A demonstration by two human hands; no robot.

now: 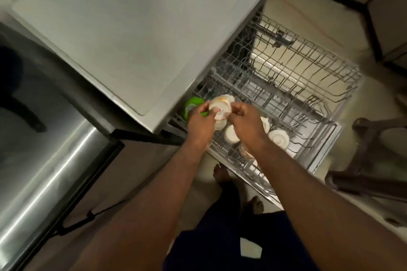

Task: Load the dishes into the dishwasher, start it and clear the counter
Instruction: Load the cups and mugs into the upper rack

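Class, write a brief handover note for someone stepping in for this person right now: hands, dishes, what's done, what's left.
Left hand and right hand: both grip one white bowl over the rack.
In the rack: upturned bowls by the right hand, a green cup beside the left.
Done: several dishes loaded.
Left: seat this bowl, load any remaining dishes, push the rack in, then start the wash and clear up.

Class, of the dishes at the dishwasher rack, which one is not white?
The green dish, just left of the left hand; the held cup and the rest are white.
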